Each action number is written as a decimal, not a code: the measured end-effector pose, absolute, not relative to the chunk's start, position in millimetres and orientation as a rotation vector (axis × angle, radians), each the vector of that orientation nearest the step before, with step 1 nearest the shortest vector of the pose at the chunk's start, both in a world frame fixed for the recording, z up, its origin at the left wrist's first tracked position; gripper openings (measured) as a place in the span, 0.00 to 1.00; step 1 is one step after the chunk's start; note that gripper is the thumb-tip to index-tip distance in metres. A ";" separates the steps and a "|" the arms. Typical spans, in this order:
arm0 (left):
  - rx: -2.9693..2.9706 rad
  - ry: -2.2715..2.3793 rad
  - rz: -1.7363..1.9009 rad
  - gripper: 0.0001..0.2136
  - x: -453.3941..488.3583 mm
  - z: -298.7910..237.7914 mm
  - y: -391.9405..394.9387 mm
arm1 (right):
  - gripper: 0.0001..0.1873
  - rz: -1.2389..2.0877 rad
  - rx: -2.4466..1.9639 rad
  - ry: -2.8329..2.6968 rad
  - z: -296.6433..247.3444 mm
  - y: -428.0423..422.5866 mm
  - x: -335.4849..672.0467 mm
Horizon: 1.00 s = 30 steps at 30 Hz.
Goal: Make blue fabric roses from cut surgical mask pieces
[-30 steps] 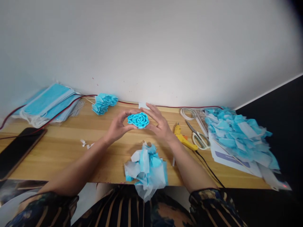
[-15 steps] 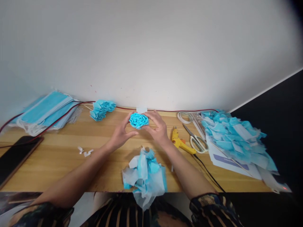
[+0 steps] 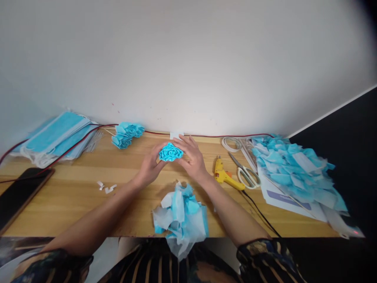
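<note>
A blue handmade flower (image 3: 171,152), its petals ruffled like a rose, is held face up between both hands above the table. My left hand (image 3: 150,165) is closed on its left side, with the thumb below the petals. From the right, my right hand (image 3: 193,159) grips it, fingers over the far edge and thumb underneath. Whatever is under the bloom is hidden. Nearer to me lies a crumpled heap of blue and white fabric scraps (image 3: 182,216), partly over the table's front edge. More blue flowers (image 3: 126,134) lie at the back left.
Stacked blue face masks (image 3: 61,133) and a phone (image 3: 25,192) lie at the left, small white bits (image 3: 106,188) nearer the middle. To the right are a yellow glue gun (image 3: 226,179), scissors (image 3: 246,173), a white roll (image 3: 231,144) and a blue fabric pile (image 3: 294,169). A wall (image 3: 188,70) stands behind.
The flower has shifted slightly left and turned a little. My left thumb has moved in under it, and my right fingers have spread over its far side.
</note>
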<state>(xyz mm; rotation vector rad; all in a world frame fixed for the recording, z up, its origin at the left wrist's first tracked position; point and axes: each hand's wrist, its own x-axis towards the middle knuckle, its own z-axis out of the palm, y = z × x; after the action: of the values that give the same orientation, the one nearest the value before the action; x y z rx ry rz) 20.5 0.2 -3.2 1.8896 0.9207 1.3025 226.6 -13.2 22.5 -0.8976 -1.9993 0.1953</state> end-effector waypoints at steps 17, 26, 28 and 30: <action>1.574 0.724 1.255 0.44 11.3 11.5 3.6 | 0.16 1.000 -0.993 -1.823 8.0 -1.9 234.3; 1.787 0.611 1.333 0.62 19.5 -2.5 6.9 | 0.12 0.949 -0.933 -1.693 4.7 0.7 235.5; 1.826 0.590 1.379 0.61 18.9 3.2 2.6 | 0.12 0.951 -0.904 -1.712 6.7 -0.7 234.4; 1.847 0.598 1.397 0.57 18.0 9.0 -1.7 | 0.13 0.945 -0.880 -1.749 8.8 -2.4 232.9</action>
<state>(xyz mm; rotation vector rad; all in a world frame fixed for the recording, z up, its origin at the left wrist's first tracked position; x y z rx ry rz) 18.0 -1.7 9.0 1.8474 0.5984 1.3972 232.9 -2.4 8.8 -0.8798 -1.7493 0.9453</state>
